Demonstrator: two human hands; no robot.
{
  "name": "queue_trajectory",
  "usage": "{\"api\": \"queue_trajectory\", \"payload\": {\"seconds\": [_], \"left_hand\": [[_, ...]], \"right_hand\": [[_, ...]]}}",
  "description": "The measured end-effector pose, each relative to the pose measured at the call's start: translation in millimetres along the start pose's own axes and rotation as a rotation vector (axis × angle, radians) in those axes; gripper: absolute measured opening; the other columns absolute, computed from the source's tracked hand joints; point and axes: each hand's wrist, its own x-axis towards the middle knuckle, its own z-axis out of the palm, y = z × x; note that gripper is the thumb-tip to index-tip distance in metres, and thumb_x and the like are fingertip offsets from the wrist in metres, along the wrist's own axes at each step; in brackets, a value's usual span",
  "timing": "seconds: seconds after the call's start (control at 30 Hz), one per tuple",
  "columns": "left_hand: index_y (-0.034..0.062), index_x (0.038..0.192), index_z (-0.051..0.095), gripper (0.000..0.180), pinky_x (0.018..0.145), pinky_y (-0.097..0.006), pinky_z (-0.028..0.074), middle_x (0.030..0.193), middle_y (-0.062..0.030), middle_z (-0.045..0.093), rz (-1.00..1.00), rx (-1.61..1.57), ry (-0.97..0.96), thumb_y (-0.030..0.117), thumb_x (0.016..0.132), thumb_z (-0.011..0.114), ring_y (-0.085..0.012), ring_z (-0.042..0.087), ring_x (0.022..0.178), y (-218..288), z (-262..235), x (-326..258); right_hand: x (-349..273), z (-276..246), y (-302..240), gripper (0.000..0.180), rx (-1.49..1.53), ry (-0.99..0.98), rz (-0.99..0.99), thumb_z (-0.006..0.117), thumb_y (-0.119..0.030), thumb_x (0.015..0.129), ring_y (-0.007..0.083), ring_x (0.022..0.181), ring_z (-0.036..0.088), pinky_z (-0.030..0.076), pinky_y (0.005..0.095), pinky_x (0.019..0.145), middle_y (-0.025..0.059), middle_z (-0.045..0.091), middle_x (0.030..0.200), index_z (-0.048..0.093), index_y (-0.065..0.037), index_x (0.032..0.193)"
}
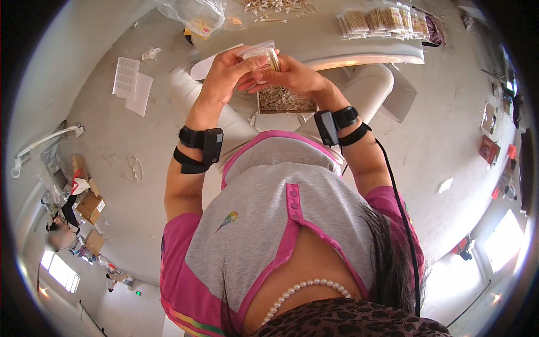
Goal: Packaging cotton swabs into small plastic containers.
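Between my two hands, just in front of the table edge, is a small clear plastic bag (261, 50) with pale sticks showing inside, which look like cotton swabs. My left hand (231, 68) grips its left side, with the thumb lying across the front. My right hand (296, 74) closes on the right side, its fingers near the bag's lower end. Some fingertips are hidden behind the bag and each other. Below the hands, between my knees, an open box (260, 104) holds many loose cotton swabs (286, 99).
A heap of loose swabs (281, 7) lies on the table (314, 33). Filled swab packets (382, 22) stand in a row at its right end. Crumpled clear plastic (193, 12) is at the left. Paper sheets (126, 77) lie on the floor. A black cable (396, 185) hangs along my right arm.
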Motion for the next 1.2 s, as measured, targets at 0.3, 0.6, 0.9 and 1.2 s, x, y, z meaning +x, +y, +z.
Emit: {"api": "queue_trajectory", "payload": {"seconds": [0.3, 0.6, 0.9, 1.2], "left_hand": [[0.0050, 0.114, 0.074, 0.027, 0.071, -0.023, 0.053, 0.089, -0.0028, 0.073, 0.021, 0.045, 0.046, 0.019, 0.092, 0.077, -0.0075, 0.065, 0.075, -26, -14, 17], [0.0146, 0.117, 0.075, 0.034, 0.088, -0.030, 0.056, 0.118, -0.0029, 0.072, 0.522, 0.636, 0.137, 0.013, 0.084, 0.081, -0.0151, 0.066, 0.106, -64, -38, 53], [0.0130, 0.112, 0.076, 0.033, 0.076, -0.030, 0.055, 0.099, -0.0031, 0.074, 0.440, 0.780, 0.359, 0.009, 0.080, 0.082, -0.0148, 0.065, 0.081, -93, -46, 58], [0.0116, 0.107, 0.076, 0.028, 0.085, -0.031, 0.057, 0.109, -0.0038, 0.075, 0.504, 0.857, 0.287, 0.006, 0.080, 0.080, -0.0194, 0.070, 0.102, -94, -47, 53]], "right_hand": [[3, -32, 16, 0.031, -0.138, 0.076, -0.028, 0.061, -0.020, 0.103, 0.0195, 0.110, 0.067, 0.053, 0.0331, 0.098, 0.0115, 0.072, 0.116, 0.066, 0.003, 0.123], [7, -58, 27, 0.029, -1.010, 0.627, -0.307, 0.077, -0.019, 0.088, 0.0236, 0.090, 0.072, 0.055, 0.0351, 0.084, 0.0109, 0.076, 0.102, 0.073, -0.009, 0.115], [6, -68, 51, 0.032, -1.006, 0.690, -0.312, 0.078, -0.013, 0.086, 0.0210, 0.095, 0.072, 0.055, 0.0328, 0.084, 0.0090, 0.075, 0.105, 0.072, -0.007, 0.117], [3, -66, 58, 0.023, -1.172, 0.645, -0.413, 0.075, -0.013, 0.087, 0.0330, 0.093, 0.069, 0.056, 0.0398, 0.081, 0.0117, 0.073, 0.102, 0.072, -0.008, 0.109]]}}
